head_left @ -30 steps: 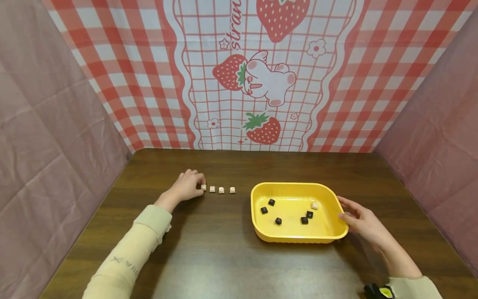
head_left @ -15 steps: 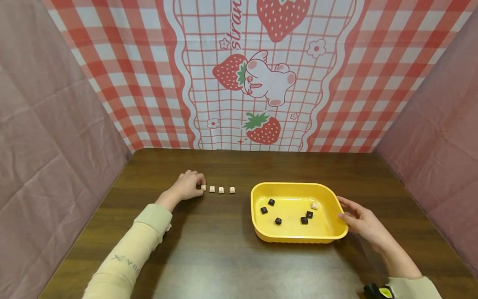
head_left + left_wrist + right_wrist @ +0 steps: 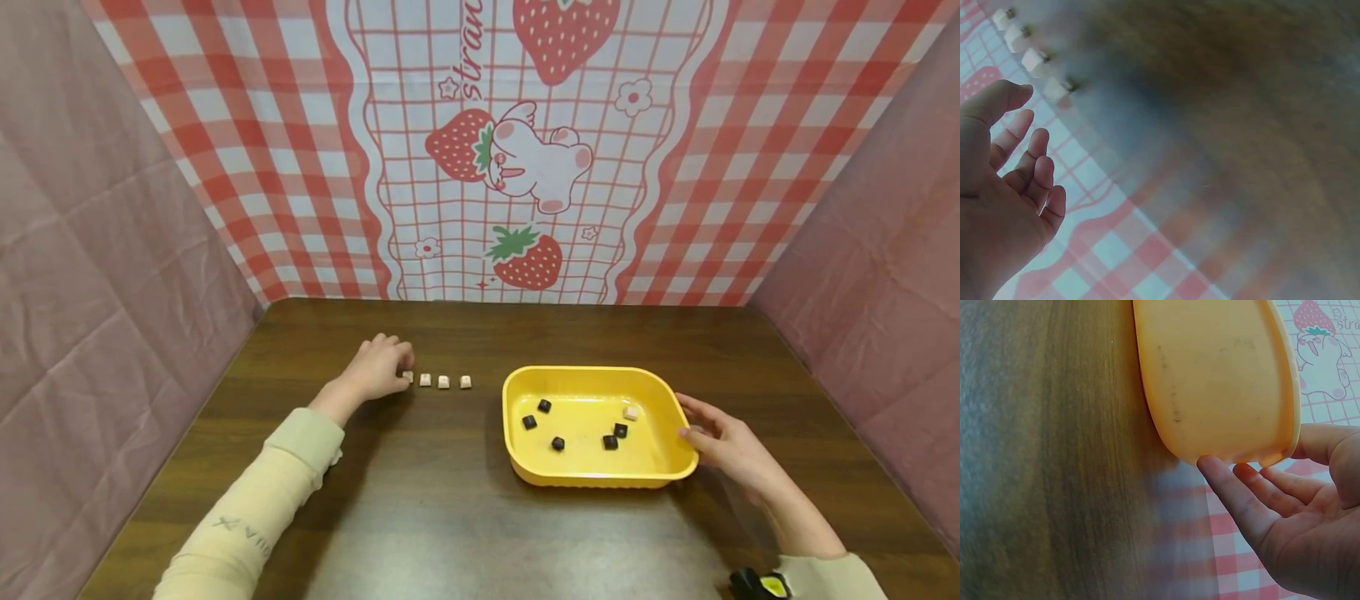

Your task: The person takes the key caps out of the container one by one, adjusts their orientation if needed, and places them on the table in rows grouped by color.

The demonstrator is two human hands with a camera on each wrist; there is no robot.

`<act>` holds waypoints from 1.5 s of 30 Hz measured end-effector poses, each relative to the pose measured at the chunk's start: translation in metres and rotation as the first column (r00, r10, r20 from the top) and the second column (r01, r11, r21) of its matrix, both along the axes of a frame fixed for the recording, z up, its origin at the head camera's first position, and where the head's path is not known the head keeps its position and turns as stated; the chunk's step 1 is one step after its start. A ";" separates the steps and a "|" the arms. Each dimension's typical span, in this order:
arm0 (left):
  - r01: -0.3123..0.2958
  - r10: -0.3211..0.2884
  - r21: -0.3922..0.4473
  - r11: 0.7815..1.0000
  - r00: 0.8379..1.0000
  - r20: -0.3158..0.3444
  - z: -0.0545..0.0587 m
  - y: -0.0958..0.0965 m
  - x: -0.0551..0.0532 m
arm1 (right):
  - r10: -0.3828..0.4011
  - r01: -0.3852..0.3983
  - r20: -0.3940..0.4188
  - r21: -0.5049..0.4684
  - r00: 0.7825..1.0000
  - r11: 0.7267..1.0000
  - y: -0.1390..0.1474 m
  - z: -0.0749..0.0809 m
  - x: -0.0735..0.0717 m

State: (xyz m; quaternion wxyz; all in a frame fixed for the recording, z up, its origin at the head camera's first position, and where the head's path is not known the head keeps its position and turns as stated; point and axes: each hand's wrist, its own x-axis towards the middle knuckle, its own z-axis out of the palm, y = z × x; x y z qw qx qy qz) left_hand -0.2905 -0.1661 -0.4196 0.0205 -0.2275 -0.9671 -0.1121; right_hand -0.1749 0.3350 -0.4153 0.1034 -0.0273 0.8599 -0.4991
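My left hand (image 3: 372, 369) is at the left end of a short row of white keycaps (image 3: 444, 382), its fingertips right beside the end keycap (image 3: 408, 377) and partly covering it. In the left wrist view, the left hand's thumb and fingers (image 3: 1007, 97) are spread apart with nothing between them, and a keycap (image 3: 1057, 91) stands just past the thumb. My right hand (image 3: 731, 442) holds the right end of a yellow plastic tray (image 3: 577, 481), thumb at the rim and fingers against the outer wall (image 3: 1229, 434). Several black keycaps (image 3: 610, 442) and one white keycap (image 3: 631, 413) lie scattered inside.
The brown wooden table (image 3: 435, 533) ends at the back against a red-checked strawberry cloth (image 3: 525, 192). Pink cloth (image 3: 127, 250) hangs along both sides. A small black and yellow object (image 3: 759, 583) is by the right sleeve.
My left fingers have loosened slightly and lifted a little at the end keycap, which stays in the row. The right hand and the tray hold their place.
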 end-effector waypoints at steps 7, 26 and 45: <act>0.054 -0.054 -0.011 0.998 0.997 -0.048 0.020 0.019 0.005 | 0.001 -0.001 0.002 0.008 1.000 1.000 0.000 0.000 0.000; 0.284 -0.305 -0.153 0.946 0.942 -0.137 0.075 0.111 0.012 | 0.002 -0.002 0.011 -0.014 1.000 1.000 0.000 0.000 -0.001; 0.434 -0.489 -0.289 0.854 0.857 -0.159 0.085 0.201 0.010 | 0.006 -0.006 -0.010 -0.022 1.000 1.000 0.001 -0.001 0.000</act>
